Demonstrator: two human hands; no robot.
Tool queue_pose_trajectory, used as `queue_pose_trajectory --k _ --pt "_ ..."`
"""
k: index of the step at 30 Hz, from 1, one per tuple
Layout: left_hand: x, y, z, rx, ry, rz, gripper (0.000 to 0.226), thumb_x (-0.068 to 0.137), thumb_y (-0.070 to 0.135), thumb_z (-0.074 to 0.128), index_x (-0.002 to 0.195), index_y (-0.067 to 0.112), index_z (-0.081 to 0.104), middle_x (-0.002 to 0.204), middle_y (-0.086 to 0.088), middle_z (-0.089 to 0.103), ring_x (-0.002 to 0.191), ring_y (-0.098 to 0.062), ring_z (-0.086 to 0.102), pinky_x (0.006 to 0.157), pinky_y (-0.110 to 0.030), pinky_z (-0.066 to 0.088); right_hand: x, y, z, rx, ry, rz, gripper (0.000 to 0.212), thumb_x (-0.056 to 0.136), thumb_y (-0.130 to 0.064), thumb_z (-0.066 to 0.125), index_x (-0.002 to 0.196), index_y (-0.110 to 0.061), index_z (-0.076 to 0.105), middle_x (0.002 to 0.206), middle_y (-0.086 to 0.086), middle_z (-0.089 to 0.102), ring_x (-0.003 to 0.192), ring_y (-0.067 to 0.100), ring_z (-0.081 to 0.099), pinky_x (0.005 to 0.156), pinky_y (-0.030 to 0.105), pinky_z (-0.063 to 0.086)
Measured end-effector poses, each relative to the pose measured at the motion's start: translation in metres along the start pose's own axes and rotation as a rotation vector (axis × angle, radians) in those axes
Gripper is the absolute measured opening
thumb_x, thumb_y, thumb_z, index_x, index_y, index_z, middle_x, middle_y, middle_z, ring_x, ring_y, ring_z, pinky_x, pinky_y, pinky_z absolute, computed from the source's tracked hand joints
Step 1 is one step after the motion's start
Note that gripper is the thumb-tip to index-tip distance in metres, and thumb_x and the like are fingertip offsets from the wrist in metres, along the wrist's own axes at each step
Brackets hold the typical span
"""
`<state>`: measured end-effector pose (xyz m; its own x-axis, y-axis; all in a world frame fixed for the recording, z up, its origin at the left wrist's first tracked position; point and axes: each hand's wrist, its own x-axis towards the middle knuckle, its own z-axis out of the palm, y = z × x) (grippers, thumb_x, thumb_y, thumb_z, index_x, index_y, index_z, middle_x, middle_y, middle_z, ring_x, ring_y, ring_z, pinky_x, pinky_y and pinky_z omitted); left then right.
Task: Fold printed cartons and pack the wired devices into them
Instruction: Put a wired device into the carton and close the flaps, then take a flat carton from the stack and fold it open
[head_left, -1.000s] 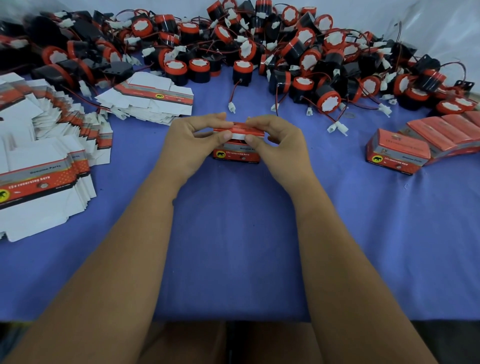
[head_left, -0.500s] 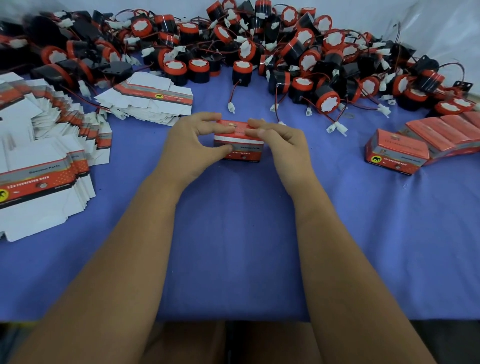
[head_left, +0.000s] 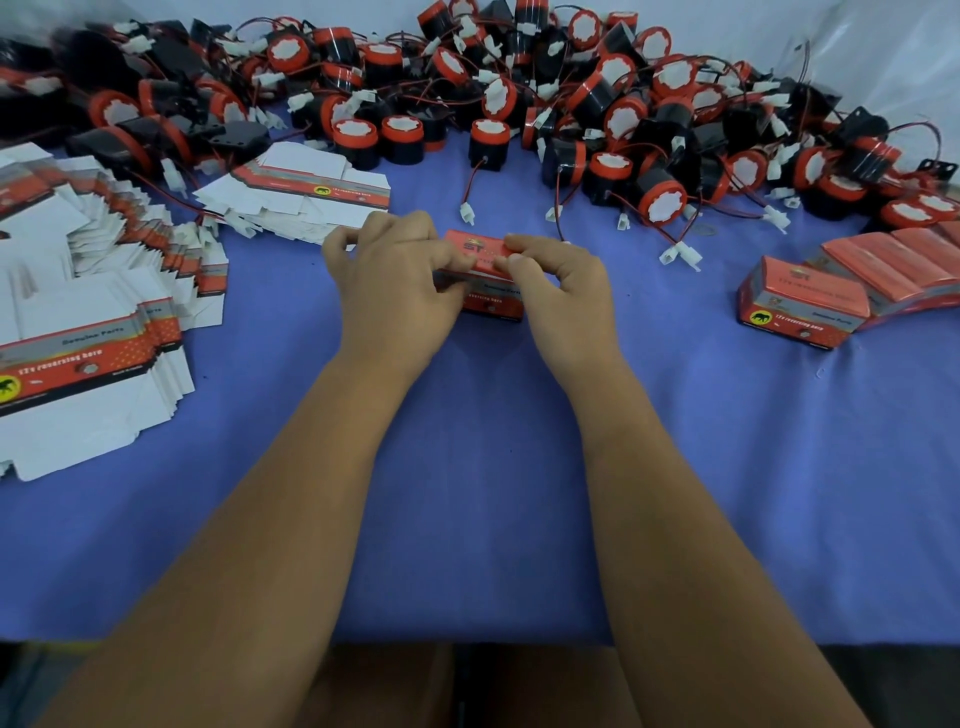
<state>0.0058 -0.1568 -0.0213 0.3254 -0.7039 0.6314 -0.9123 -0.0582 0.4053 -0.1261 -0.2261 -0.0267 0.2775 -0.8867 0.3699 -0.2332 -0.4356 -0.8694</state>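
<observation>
At the middle of the purple cloth-covered table (head_left: 478, 467), a person closes up a small red printed cardboard carton (head_left: 491, 283).

The left hand (head_left: 395, 291) curls round the carton's left end, thumb on the near face, steadying it against the cloth, while the right hand (head_left: 558, 291) pinches the top edge, fingertips (head_left: 511, 262) pressing the lid down, seemingly to tuck the flap home. Whether a device already sits inside I cannot tell, since the box is shut over. The heap of black-and-red round wired devices with white plugs (head_left: 519, 98) lies along the far edge, within reach for the next fill. Flat unfolded white-and-red carton blanks (head_left: 93, 332) fan out to the left, a smaller sheaf (head_left: 306, 192) just beyond the left hand. Finished red cartons (head_left: 802, 306) gather on the right, kept apart from the raw stock.
</observation>
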Motion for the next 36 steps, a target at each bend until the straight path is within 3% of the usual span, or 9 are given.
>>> queue_pose_trajectory --k 5,8,13,18,21,24,29,32,36 --pt "-0.002 -0.001 0.003 -0.034 -0.018 -0.033 0.007 0.083 0.025 0.072 0.087 0.024 0.078 0.084 0.004 0.058 0.098 -0.021 0.053 0.098 -0.037 0.018 -0.001 0.000 0.001 -0.072 0.011 -0.019 0.027 0.085 -0.031 0.053 0.091 -0.018 0.075 0.107 -0.019 0.065 0.111 0.006 0.052 0.099 0.036 0.046" --pt "-0.002 -0.005 0.006 -0.151 -0.036 -0.011 0.009 0.083 0.017 0.070 0.089 0.016 0.077 0.085 0.003 0.053 0.086 -0.018 0.053 0.089 -0.038 0.037 -0.003 -0.001 -0.001 -0.137 0.000 -0.057 0.022 0.087 -0.028 0.057 0.085 -0.014 0.073 0.115 -0.011 0.068 0.110 0.007 0.053 0.100 0.040 0.045" --pt "-0.002 -0.005 0.001 -0.479 -0.081 -0.260 0.020 0.095 0.019 0.059 0.114 0.025 0.062 0.117 0.011 0.052 0.086 0.006 0.056 0.079 -0.011 0.046 -0.009 -0.007 -0.001 -0.382 -0.062 -0.208 0.015 0.079 -0.023 0.067 0.087 -0.011 0.062 0.106 -0.003 0.063 0.101 0.020 0.048 0.095 0.038 0.038" --pt "0.002 0.001 -0.007 -0.952 -0.299 -0.414 0.026 0.106 0.027 0.037 0.115 0.029 0.062 0.087 -0.005 0.076 0.086 -0.017 0.072 0.077 -0.026 0.056 -0.008 -0.015 -0.010 -0.695 0.220 -0.235 0.009 0.075 -0.009 0.051 0.079 -0.006 0.058 0.100 0.008 0.061 0.103 0.032 0.052 0.097 0.038 0.029" --pt "0.003 0.004 -0.003 -0.871 -0.341 -0.377 0.039 0.106 0.031 0.035 0.102 0.020 0.071 0.068 -0.008 0.071 0.076 -0.018 0.069 0.074 -0.020 0.054 -0.012 -0.027 -0.011 -0.688 0.324 -0.435 0.014 0.067 0.006 0.048 0.072 0.001 0.060 0.092 0.017 0.064 0.084 0.038 0.057 0.074 0.042 0.037" --pt "0.006 0.001 0.001 -0.797 -0.211 -0.448 0.038 0.104 0.026 0.039 0.087 0.019 0.072 0.063 0.002 0.069 0.069 -0.007 0.064 0.072 -0.021 0.050 -0.022 -0.043 0.006 -0.499 0.105 -0.563 0.027 0.076 -0.003 0.036 0.078 0.004 0.062 0.085 0.020 0.060 0.062 0.032 0.052 0.051 0.034 0.032" --pt "0.009 -0.010 -0.002 -0.638 -0.006 -0.543 0.029 0.096 0.021 0.046 0.080 0.025 0.069 0.078 0.012 0.067 0.068 0.008 0.055 0.062 -0.008 0.041 -0.027 -0.042 0.029 -0.748 -0.207 -0.443 0.015 0.092 -0.012 0.043 0.097 -0.009 0.057 0.085 0.008 0.057 0.058 0.025 0.045 0.047 0.028 0.017" --pt "0.010 -0.012 -0.001 -0.542 -0.026 -0.566 0.025 0.095 0.021 0.046 0.088 0.023 0.071 0.089 0.011 0.067 0.075 0.010 0.055 0.059 -0.006 0.038 -0.018 -0.030 0.017 -0.846 -0.069 -0.210 0.011 0.094 -0.021 0.043 0.099 -0.015 0.050 0.094 0.004 0.053 0.064 0.025 0.043 0.048 0.028 0.017" --pt "0.010 -0.009 -0.001 -0.417 -0.026 -0.538 0.027 0.095 0.020 0.048 0.094 0.018 0.075 0.094 0.007 0.065 0.101 -0.015 0.059 0.085 -0.033 0.049 -0.001 -0.013 -0.015 -0.877 0.138 0.091 0.029 0.092 -0.025 0.044 0.114 -0.007 0.053 0.113 0.010 0.055 0.088 0.031 0.053 0.060 0.032 0.034"
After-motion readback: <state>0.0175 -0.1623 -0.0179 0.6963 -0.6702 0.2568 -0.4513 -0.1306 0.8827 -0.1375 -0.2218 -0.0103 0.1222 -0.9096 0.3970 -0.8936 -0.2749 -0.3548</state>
